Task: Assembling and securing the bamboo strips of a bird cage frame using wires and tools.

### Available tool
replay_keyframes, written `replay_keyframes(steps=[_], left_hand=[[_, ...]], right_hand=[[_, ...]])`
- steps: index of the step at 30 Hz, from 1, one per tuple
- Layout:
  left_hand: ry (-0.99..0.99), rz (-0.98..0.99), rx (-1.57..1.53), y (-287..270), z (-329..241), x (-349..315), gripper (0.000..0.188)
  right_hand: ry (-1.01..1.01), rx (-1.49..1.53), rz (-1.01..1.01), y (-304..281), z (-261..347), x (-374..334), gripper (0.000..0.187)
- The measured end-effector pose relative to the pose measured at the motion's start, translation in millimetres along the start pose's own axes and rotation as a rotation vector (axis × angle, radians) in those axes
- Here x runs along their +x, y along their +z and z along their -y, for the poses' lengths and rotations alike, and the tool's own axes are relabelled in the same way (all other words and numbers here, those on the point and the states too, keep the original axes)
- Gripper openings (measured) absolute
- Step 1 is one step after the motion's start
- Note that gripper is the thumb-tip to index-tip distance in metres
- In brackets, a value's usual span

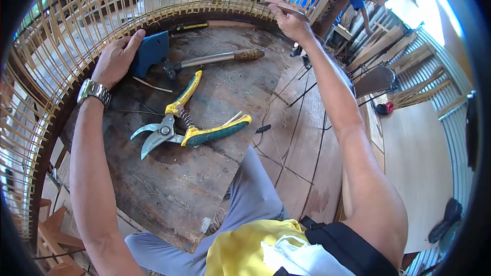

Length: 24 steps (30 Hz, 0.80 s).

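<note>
My left hand point(116, 60), with a metal watch on the wrist, lies on the rim of a curved rattan frame point(61, 103). Its thumb is stretched out while the other fingers bend over the rim, their tips hidden. A notched blue piece point(152, 52) stands against the thumb side. At the far right of the frame, my right hand point(295, 24) is raised and closed on a thin flat strip point(292, 12), its kind unclear. Pruning shears point(190, 122) with yellow-green handles lie with blades apart on a worn wooden board point(148, 189). Behind them lies a hammer point(212, 60).
A yellow-black cutter point(189, 27) lies along the far rim. Thin cane offcuts point(152, 85) are strewn over the board. A plank floor point(307, 158) runs to the right, where a pale sheet point(417, 158) leans by corrugated metal and a cane bundle point(422, 89).
</note>
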<state>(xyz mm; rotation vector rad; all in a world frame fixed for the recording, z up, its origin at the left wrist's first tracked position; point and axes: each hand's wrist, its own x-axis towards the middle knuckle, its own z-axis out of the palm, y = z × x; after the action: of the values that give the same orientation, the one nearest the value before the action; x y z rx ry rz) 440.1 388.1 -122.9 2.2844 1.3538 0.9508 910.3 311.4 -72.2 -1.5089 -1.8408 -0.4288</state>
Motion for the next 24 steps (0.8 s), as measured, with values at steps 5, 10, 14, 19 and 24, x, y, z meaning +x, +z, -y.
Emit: replay_keyframes(steps=[5,10,14,19,24], left_hand=[[0.0,0.055,0.015,-3.4,1.5,2.6,0.087],[-0.01,0.06,0.022,-2.4,3.1,4.4,0.088],[-0.007,0.04,0.021,-0.3,3.8,3.7,0.089],[-0.002,0.041,0.049,-2.4,2.5,3.0,0.088],[-0.027,0.037,-0.004,-1.5,0.5,0.8,0.087]], right_hand=[[-0.121,0.001,-0.06,11.4,8.2,6.3,0.039],[-0.263,-0.089,-0.061,28.2,3.3,7.3,0.029],[-0.328,-0.179,-0.062,41.4,9.2,2.5,0.023],[-0.309,-0.167,0.005,33.1,19.9,14.3,0.023],[-0.107,-0.044,0.033,1.9,5.9,20.6,0.033]])
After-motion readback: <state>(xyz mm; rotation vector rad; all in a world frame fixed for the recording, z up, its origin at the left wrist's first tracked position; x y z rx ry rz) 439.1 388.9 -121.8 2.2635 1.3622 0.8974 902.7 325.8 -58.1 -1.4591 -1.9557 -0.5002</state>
